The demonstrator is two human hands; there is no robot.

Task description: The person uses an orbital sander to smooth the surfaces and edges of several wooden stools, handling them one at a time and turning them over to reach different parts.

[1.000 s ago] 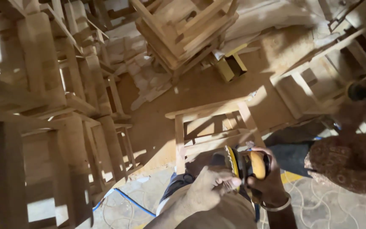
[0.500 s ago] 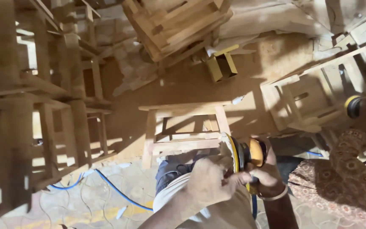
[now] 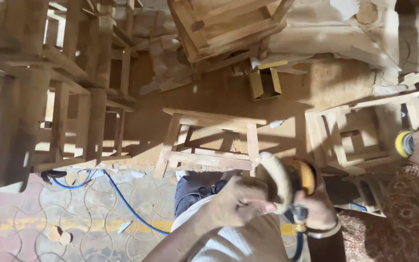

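Both hands grip a yellow air sander (image 3: 292, 182): left hand (image 3: 241, 201) at its sanding disc, right hand (image 3: 318, 211) closed round the body. The wooden stool (image 3: 209, 143) beyond stands untouched, sanding apparently not yet begun.

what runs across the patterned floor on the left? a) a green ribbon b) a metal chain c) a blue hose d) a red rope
c) A thin blue hose curves over the patterned tile floor, passing below the stacked wooden frames toward the person's legs.
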